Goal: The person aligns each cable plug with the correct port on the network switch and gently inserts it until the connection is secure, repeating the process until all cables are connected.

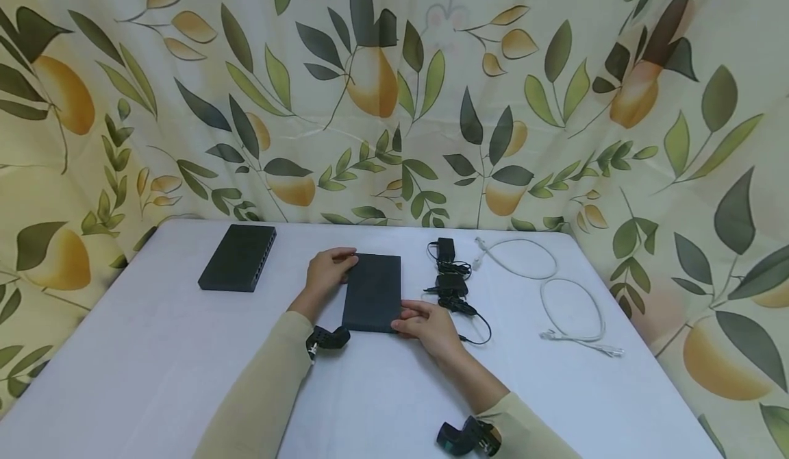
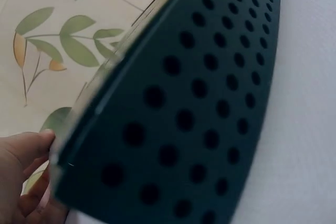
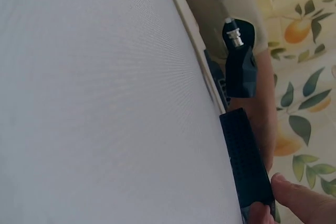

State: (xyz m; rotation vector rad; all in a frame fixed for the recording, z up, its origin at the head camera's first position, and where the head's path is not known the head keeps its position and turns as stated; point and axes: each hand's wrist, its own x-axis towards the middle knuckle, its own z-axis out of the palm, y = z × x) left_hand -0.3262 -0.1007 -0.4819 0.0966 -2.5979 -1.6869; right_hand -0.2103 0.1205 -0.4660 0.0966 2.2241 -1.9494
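A flat black network switch [image 1: 372, 293] lies on the white table in front of me in the head view. My left hand [image 1: 324, 272] grips its far left corner, while my right hand [image 1: 425, 325] pinches its near right corner. Seen from the left wrist, the side of the switch [image 2: 197, 103] is full of round vent holes, and the left hand's fingertips [image 2: 48, 136] touch its end. From the right wrist, thumb [image 3: 286, 187] and finger lie on either side of the corner of the switch [image 3: 244, 156].
Left of the switch lies a second black box [image 1: 237, 258] with ports along its right side. On the right are two black power adapters [image 1: 452, 285] with bundled cords, then two white network cables [image 1: 535, 241] in loose loops. A fruit-patterned curtain [image 1: 394, 103] hangs behind the table.
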